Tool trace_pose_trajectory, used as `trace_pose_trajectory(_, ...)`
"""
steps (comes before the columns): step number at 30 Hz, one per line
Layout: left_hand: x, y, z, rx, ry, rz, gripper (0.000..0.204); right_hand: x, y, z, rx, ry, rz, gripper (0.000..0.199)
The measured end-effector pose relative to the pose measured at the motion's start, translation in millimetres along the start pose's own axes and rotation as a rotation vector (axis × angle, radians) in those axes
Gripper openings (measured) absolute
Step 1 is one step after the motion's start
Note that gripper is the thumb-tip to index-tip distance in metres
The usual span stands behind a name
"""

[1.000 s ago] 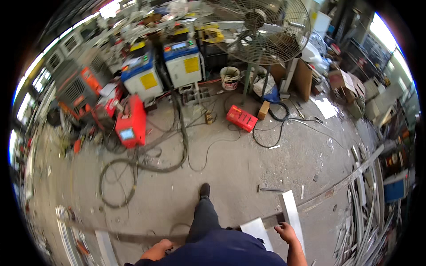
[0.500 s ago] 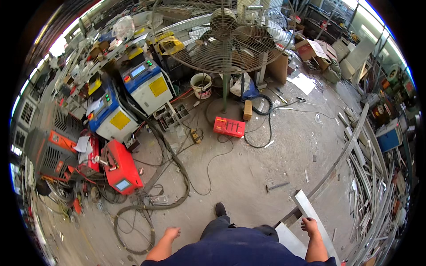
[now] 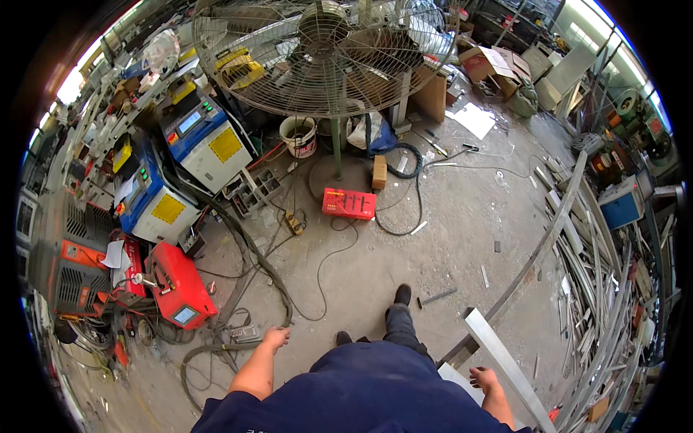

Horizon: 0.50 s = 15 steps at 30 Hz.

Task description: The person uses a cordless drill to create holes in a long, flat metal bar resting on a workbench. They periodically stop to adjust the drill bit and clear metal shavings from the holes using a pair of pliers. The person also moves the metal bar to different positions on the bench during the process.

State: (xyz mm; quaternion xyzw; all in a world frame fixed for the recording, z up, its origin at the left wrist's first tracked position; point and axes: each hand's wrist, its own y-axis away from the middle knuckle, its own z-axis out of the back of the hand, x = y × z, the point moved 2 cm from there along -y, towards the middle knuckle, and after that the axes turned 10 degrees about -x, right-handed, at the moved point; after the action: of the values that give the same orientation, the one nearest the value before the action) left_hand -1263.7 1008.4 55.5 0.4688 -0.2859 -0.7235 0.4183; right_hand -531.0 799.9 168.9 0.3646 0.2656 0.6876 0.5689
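Observation:
My left hand (image 3: 276, 337) hangs over the floor near a thick dark cable (image 3: 287, 299). Its fingers are loosely bent and apart, with nothing visible in them. Low on the right, my right hand (image 3: 484, 377) is beside a long pale metal box-section bar (image 3: 505, 361), its loosely curled fingers holding nothing I can see. Whether that hand touches the bar does not show clearly. A flat light panel (image 3: 456, 382) lies partly hidden behind my body and right hand. Ahead of my forward foot, a hammer (image 3: 437, 297) lies on the floor.
A large caged fan (image 3: 336, 137) stands ahead, with a red box (image 3: 349, 203) and a small brown block (image 3: 379, 173) by its base. Blue-and-white machines (image 3: 213, 148) and a red machine (image 3: 177, 281) line the left. Metal offcuts (image 3: 588, 289) pile up along the right.
One foot has stepped forward, and the surroundings have shifted left in view. My left hand has swung forward and up. My right hand has gone from over the metal bar to its left side.

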Motion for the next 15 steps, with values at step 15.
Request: trace_pose_trajectory(15,-81,28,-113,-0.172,0.073,0.385,0.042,578,-239,98,-0.114,0.243,0.778,0.049)
